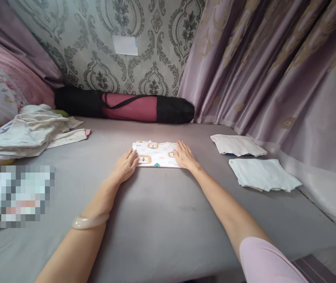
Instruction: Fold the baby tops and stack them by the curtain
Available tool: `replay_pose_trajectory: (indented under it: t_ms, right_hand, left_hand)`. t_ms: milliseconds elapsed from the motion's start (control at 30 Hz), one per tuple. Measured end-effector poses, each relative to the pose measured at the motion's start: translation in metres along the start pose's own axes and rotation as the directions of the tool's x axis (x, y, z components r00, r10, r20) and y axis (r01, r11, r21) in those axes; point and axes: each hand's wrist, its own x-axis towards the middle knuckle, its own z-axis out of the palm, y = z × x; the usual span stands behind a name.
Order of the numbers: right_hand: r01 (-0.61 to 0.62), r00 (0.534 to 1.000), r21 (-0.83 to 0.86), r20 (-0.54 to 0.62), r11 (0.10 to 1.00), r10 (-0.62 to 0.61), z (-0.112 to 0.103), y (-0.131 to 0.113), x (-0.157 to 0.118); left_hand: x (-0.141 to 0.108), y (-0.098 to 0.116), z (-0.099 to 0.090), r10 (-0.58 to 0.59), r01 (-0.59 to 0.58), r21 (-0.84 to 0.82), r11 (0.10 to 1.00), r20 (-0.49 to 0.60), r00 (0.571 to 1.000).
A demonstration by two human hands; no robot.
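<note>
A folded white cloth (162, 156) with a lion and leaf print lies flat on the grey sheet in front of me. My left hand (126, 165) rests at its left edge, fingers stretched out over the border. On the right edge lies my right hand (185, 155), palm down with its fingers extended. Neither hand grips the cloth; both only touch its sides. A pale bangle (90, 222) circles my left forearm.
The grey sheet (162, 220) spreads around. Two folded pale cloths, one cream (237, 145) and one bluish (263, 175), lie at right. Loose clothes (23, 129) are heaped at left, beside a blurred-out item (24, 196). A black and red long bag (129, 107) lies against the wall.
</note>
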Motion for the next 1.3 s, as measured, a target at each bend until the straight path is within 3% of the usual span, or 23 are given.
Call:
replay_pose_trajectory:
  t_ms: [200,400,500,600,733,900,1133,1300]
  right_hand:
    - [-0.044,0.998,-0.01,0.049,0.999,0.045,0.017,0.011,0.009]
    - [-0.052,0.995,0.003,0.088,0.999,0.052,0.009,0.009,0.009]
    - [-0.073,0.992,0.008,0.106,0.997,0.072,0.002,-0.001,0.011]
    - [-0.011,0.998,0.007,0.055,1.0,0.01,0.0,-0.019,0.014]
    - [0.046,0.999,0.032,0.023,0.998,-0.046,0.01,-0.039,0.016]
    - [0.026,0.999,0.025,0.044,0.999,-0.027,0.023,-0.039,0.016]
    - [-0.005,0.99,0.044,0.143,0.999,-0.002,0.002,-0.052,0.021]
    - [0.101,0.992,0.073,0.066,0.992,-0.105,0.005,-0.084,0.026]
  left_hand:
    - [0.001,-0.005,0.001,-0.005,0.005,-0.012,1.0,0.007,1.0]
    - [0.003,-0.009,0.004,0.002,-0.004,-0.049,0.999,-0.028,1.0]
    - [0.003,-0.01,0.005,0.018,-0.021,-0.055,0.998,-0.045,0.999]
    - [0.002,-0.011,0.005,0.034,-0.038,-0.062,0.997,-0.071,0.997]
    - [0.001,-0.012,0.004,0.049,-0.054,-0.07,0.996,-0.079,0.996]
    - [0.001,-0.012,0.005,0.048,-0.053,-0.072,0.996,-0.076,0.996]
    - [0.003,-0.014,0.008,0.052,-0.057,-0.06,0.997,-0.085,0.995]
    - [0.003,-0.016,0.011,0.058,-0.064,-0.055,0.996,-0.102,0.993]
